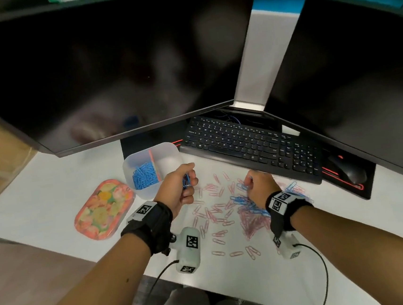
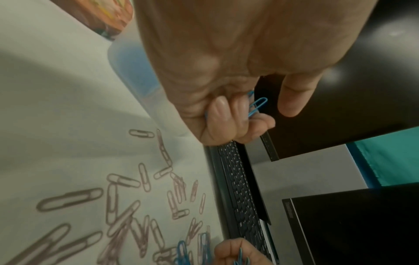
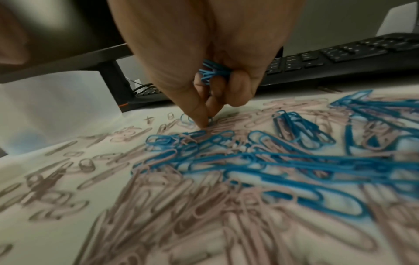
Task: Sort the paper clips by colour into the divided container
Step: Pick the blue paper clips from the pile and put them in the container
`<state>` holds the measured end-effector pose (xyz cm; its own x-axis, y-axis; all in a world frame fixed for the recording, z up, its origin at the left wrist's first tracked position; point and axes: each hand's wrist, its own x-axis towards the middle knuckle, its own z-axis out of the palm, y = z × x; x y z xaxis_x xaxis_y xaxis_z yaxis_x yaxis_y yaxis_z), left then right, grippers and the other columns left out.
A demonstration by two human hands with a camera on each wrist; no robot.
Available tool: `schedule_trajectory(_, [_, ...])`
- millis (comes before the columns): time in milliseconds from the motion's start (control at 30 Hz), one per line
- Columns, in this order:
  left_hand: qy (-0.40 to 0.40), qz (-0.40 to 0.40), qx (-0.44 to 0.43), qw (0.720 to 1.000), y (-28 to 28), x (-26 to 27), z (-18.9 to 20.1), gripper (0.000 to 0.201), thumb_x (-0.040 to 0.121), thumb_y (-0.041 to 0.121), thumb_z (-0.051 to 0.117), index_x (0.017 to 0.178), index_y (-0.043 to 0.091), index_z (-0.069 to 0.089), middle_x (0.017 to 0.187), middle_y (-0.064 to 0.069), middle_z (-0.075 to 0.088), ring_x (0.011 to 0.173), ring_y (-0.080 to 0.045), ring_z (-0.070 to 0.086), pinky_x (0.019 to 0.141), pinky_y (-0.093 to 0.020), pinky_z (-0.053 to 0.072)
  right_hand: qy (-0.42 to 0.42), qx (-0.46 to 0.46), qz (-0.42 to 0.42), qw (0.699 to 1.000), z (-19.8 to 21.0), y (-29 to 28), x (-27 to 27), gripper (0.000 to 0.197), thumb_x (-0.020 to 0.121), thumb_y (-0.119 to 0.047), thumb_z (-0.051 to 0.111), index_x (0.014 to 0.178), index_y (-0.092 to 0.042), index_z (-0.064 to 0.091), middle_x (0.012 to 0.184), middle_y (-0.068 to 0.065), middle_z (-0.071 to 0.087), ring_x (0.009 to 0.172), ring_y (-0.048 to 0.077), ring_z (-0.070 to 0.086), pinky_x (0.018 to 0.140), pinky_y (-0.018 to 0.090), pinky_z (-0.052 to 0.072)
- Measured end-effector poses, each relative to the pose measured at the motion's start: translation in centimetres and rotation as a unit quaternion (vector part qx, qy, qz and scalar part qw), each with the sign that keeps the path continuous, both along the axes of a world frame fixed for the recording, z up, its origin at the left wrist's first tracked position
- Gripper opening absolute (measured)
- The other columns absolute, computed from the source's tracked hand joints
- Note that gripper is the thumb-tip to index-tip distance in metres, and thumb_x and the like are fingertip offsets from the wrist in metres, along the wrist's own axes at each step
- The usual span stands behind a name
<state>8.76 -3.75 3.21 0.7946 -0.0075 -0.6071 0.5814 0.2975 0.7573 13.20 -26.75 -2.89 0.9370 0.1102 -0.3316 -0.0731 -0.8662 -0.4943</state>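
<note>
Pink paper clips (image 1: 216, 214) and blue paper clips (image 1: 247, 203) lie mixed on the white desk. A translucent divided container (image 1: 168, 149) stands behind them; its left compartment holds blue clips (image 1: 145, 176), its right one looks bare. My left hand (image 1: 181, 186) hovers just right of the container, its curled fingers gripping a bunch of blue clips (image 2: 257, 106). My right hand (image 1: 255, 184) is down on the pile, holding blue clips (image 3: 212, 71) in its curled fingers while the thumb and forefinger tips (image 3: 201, 120) pinch at a blue clip on the desk.
A black keyboard (image 1: 251, 147) lies right behind the clips, with a mouse (image 1: 350, 170) on a dark mat to the right. Two dark monitors (image 1: 113, 62) overhang the desk. A floral orange lid (image 1: 102, 208) lies left of the container.
</note>
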Motion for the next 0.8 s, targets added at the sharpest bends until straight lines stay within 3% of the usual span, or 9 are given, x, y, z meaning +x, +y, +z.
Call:
schedule_trajectory(200, [-0.005, 0.029, 0.004, 1.000, 1.3, 0.5, 1.1, 0.032, 0.092, 0.045, 0.050, 0.073, 0.019, 0.052, 0.064, 0.003, 0.045, 0.048, -0.009, 0.024, 0.045, -0.023, 0.019, 0.044, 0.037, 0.003, 0.998, 0.7, -0.7, 0.0, 0.023, 0.089, -0.004, 0.045, 0.103, -0.009, 0.062, 0.093, 0.003, 0.056, 0.085, 0.020, 0.056, 0.074, 0.024, 0.043])
schedule_trajectory(300, [-0.002, 0.103, -0.009, 0.995, 3.4, 0.9, 1.5, 0.034, 0.095, 0.047, 0.045, 0.076, 0.019, 0.052, 0.064, 0.001, 0.046, 0.046, -0.009, 0.026, 0.040, -0.020, 0.021, 0.109, 0.118, -0.015, 0.987, 2.0, 0.0, -0.1, 0.016, 0.091, -0.013, 0.048, 0.089, -0.004, 0.061, 0.070, 0.000, 0.048, 0.057, 0.013, 0.043, 0.054, 0.024, 0.034])
schedule_trajectory(367, [0.002, 0.162, -0.020, 0.987, 5.0, 1.2, 1.7, 0.034, 0.097, 0.044, 0.043, 0.075, 0.019, 0.050, 0.062, 0.001, 0.044, 0.047, -0.010, 0.026, 0.039, -0.019, 0.021, 0.187, 0.226, -0.072, 0.953, 3.2, 1.4, 0.1, 0.017, 0.087, -0.013, 0.045, 0.073, -0.008, 0.052, 0.061, 0.002, 0.035, 0.048, 0.014, 0.030, 0.047, 0.022, 0.025])
schedule_trajectory(467, [0.022, 0.221, -0.010, 0.975, 7.2, 1.7, 2.0, 0.034, 0.098, 0.034, 0.039, 0.068, 0.019, 0.044, 0.060, 0.000, 0.041, 0.049, -0.011, 0.025, 0.041, -0.020, 0.021, 0.258, 0.339, -0.122, 0.896, 5.0, 4.9, 0.3, 0.023, 0.087, -0.014, 0.042, 0.065, -0.012, 0.046, 0.058, 0.002, 0.038, 0.045, 0.013, 0.027, 0.041, 0.020, 0.017])
schedule_trajectory(533, [0.033, 0.228, 0.015, 0.973, 8.2, 2.0, 2.1, 0.029, 0.094, 0.026, 0.037, 0.066, 0.019, 0.041, 0.061, 0.000, 0.038, 0.048, -0.012, 0.027, 0.042, -0.020, 0.022, 0.279, 0.369, -0.111, 0.880, 6.1, 8.1, 0.4, 0.031, 0.094, -0.020, 0.043, 0.065, -0.012, 0.047, 0.056, 0.000, 0.040, 0.043, 0.012, 0.028, 0.038, 0.017, 0.017])
schedule_trajectory(633, [0.058, 0.219, 0.048, 0.973, 8.7, 2.5, 2.2, 0.029, 0.094, 0.031, 0.038, 0.067, 0.019, 0.041, 0.062, -0.002, 0.038, 0.052, -0.015, 0.035, 0.049, -0.022, 0.030, 0.294, 0.350, -0.061, 0.887, 7.3, 13.5, 1.0, 0.032, 0.097, -0.020, 0.042, 0.068, -0.010, 0.049, 0.057, 0.003, 0.040, 0.042, 0.012, 0.029, 0.036, 0.013, 0.018])
schedule_trajectory(700, [0.065, 0.205, 0.077, 0.974, 8.6, 2.9, 2.2, 0.034, 0.097, 0.040, 0.037, 0.073, 0.017, 0.043, 0.064, -0.003, 0.041, 0.054, -0.019, 0.043, 0.055, -0.027, 0.043, 0.301, 0.317, -0.025, 0.899, 8.1, 17.1, 1.6, 0.025, 0.093, -0.012, 0.044, 0.071, -0.007, 0.053, 0.059, 0.006, 0.042, 0.045, 0.014, 0.031, 0.037, 0.012, 0.021])
schedule_trajectory(767, [0.069, 0.193, 0.090, 0.975, 8.8, 3.4, 2.0, 0.036, 0.098, 0.044, 0.038, 0.083, 0.014, 0.050, 0.070, -0.006, 0.047, 0.061, -0.023, 0.051, 0.074, -0.040, 0.054, 0.294, 0.280, 0.002, 0.914, 8.7, 20.2, 2.3, 0.019, 0.090, -0.006, 0.047, 0.076, -0.004, 0.059, 0.061, 0.008, 0.047, 0.046, 0.016, 0.037, 0.039, 0.015, 0.029])
schedule_trajectory(800, [0.072, 0.187, 0.095, 0.975, 9.0, 3.5, 1.9, 0.036, 0.097, 0.044, 0.039, 0.090, 0.012, 0.054, 0.074, -0.008, 0.051, 0.065, -0.025, 0.053, 0.083, -0.044, 0.053, 0.285, 0.262, 0.011, 0.922, 9.1, 21.4, 2.6, 0.018, 0.090, -0.006, 0.046, 0.081, -0.004, 0.061, 0.062, 0.008, 0.049, 0.048, 0.017, 0.041, 0.041, 0.019, 0.035])
